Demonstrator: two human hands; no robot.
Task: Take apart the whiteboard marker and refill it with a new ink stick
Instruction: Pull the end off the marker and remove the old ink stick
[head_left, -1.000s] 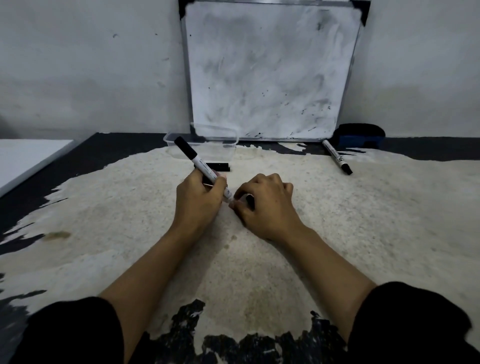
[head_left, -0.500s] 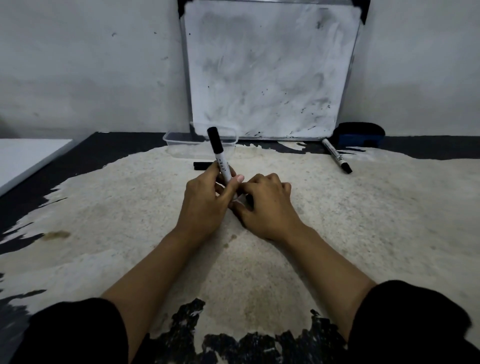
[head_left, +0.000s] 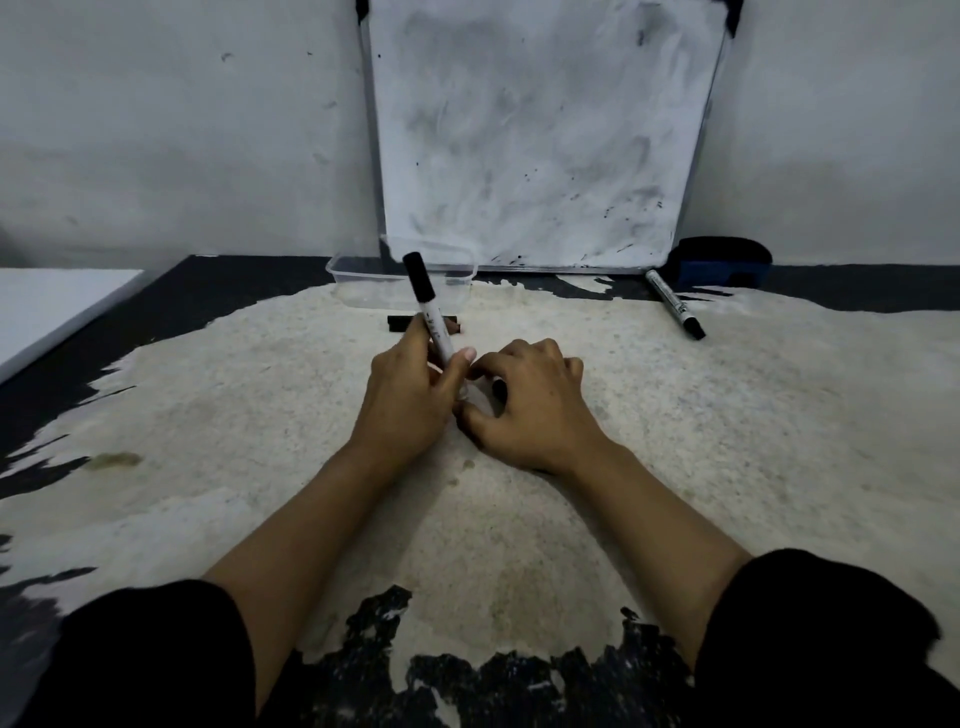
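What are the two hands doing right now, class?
Left hand: closed around the marker.
Right hand: fingers curled at the marker's lower end; grip unclear.

There is one view only, from a wide-angle camera worn on the person's head. It looks forward and down across the counter (head_left: 727, 415) toward the wall (head_left: 182, 130) at the back, where a whiteboard (head_left: 540, 135) leans. Both forearms run up from the bottom edge, and the hands (head_left: 410, 395) meet close under the lens, near the middle of the frame. The wide lens bends the counter's edges outward.
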